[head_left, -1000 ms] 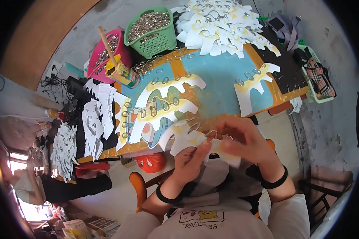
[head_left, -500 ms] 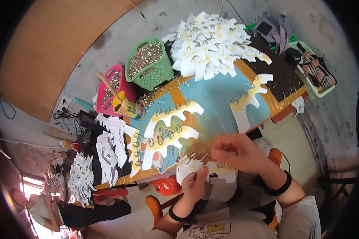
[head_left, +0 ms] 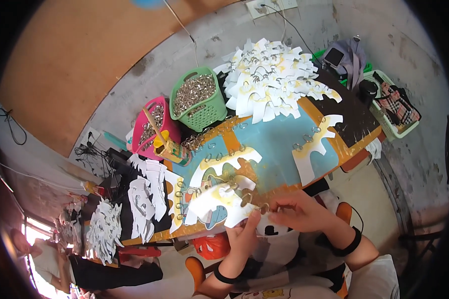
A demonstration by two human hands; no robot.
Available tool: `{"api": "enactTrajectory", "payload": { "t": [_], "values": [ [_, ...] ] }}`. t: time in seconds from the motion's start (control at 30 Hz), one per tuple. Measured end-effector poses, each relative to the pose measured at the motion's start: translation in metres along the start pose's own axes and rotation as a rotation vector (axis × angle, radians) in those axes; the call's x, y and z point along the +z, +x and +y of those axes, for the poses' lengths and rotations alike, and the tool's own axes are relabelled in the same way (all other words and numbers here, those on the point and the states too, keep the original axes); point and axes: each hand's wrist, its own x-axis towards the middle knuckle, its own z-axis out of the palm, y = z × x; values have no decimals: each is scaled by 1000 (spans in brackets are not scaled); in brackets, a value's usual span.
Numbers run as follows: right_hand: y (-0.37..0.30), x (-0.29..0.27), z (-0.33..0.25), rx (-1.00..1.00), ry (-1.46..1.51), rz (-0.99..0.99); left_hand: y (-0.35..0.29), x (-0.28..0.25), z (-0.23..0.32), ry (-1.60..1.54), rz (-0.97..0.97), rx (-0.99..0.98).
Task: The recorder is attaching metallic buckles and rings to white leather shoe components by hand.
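Observation:
My left hand point(head_left: 242, 238) grips the near end of a white scalloped cut-out piece point(head_left: 212, 202), which has yellowish glue along it and several metal rings. The piece is raised and tilted above the table's near edge, its far part blurred. My right hand point(head_left: 302, 212) is closed, with fingertips pinched at a metal ring point(head_left: 264, 207) by the piece's right end. Behind the held piece, another white piece point(head_left: 245, 182) is partly hidden. Farther back lies a similar glued piece point(head_left: 224, 162) with rings along its edge; one more point(head_left: 314, 147) lies to the right.
A big heap of white pieces point(head_left: 269, 74) fills the table's back. Green point(head_left: 199, 112) and pink point(head_left: 172, 130) baskets hold metal rings; a glue can point(head_left: 177, 153) with a stick stands before them. Plain white cut-outs point(head_left: 142, 209) lie left. Another person point(head_left: 47, 264) is at far left.
The held piece has come up from my lap and now extends leftward over the table edge. My right hand has lowered to its ring end. The whole view has shifted slightly.

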Motion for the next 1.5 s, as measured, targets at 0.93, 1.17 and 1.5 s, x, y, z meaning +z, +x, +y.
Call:
{"api": "enactTrajectory", "payload": {
  "t": [0.93, 1.17, 1.5],
  "values": [
    [5, 15, 3, 173, 217, 150, 2, -15, -8, 87, -209, -166],
    [4, 10, 3, 121, 213, 236, 6, -9, -1, 37, -149, -153],
    [-1, 28, 3, 177, -28, 418, 2, -3, -1, 74, 16, -65]
  ]
}}
